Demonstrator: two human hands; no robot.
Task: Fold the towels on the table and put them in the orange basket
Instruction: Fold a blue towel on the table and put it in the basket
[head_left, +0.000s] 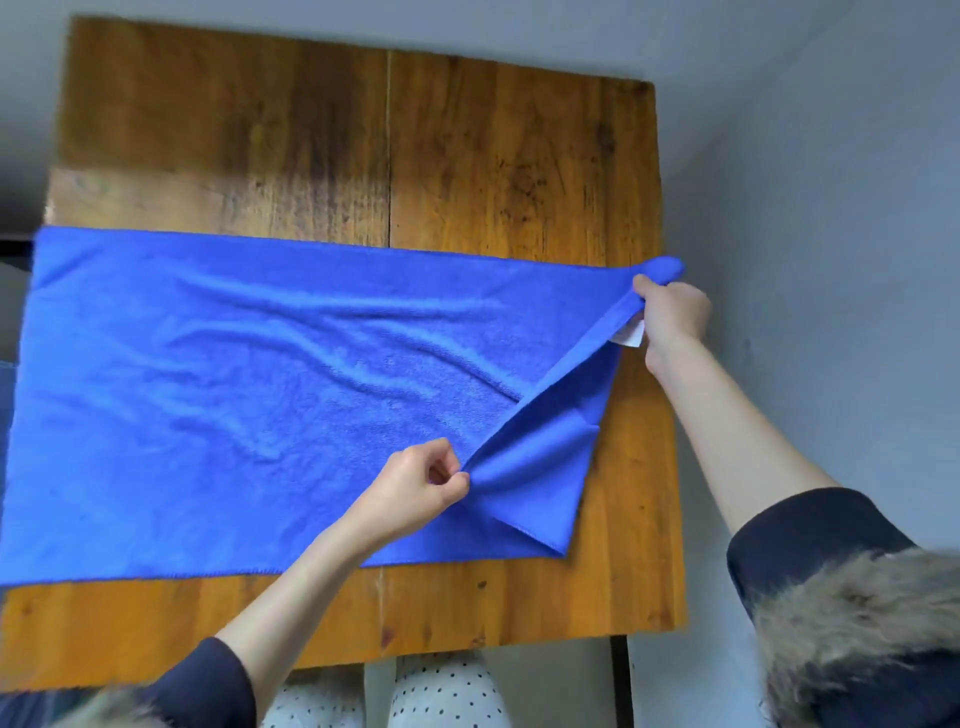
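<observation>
Lying spread across the near half of a wooden table (467, 156), a blue towel (234, 389) covers the boards from the left edge almost to the right one, its left end running past the table's side and out of view. The cloth is mostly flat, with soft wrinkles through its middle. At the right end it is lifted into a taut ridge that runs diagonally between the person's two hands. The right hand (672, 317) is at the towel's far right corner, close to the table's right edge, its fingers curled around the bunched corner; a small white label (629, 335) shows just beneath that grip. The left hand (415, 488) is nearer the person, over the towel's lower right part, pinching a fold of the cloth between thumb and curled fingers. Below the ridge, the towel's right end hangs as a loose flap whose near corner rests on the table. Both forearms are bare, with dark sleeves (810, 540) pushed up, and fur trim (862, 623) shows at the lower right. A grey wall (831, 208) stands behind and beside the table. No basket is in view.
</observation>
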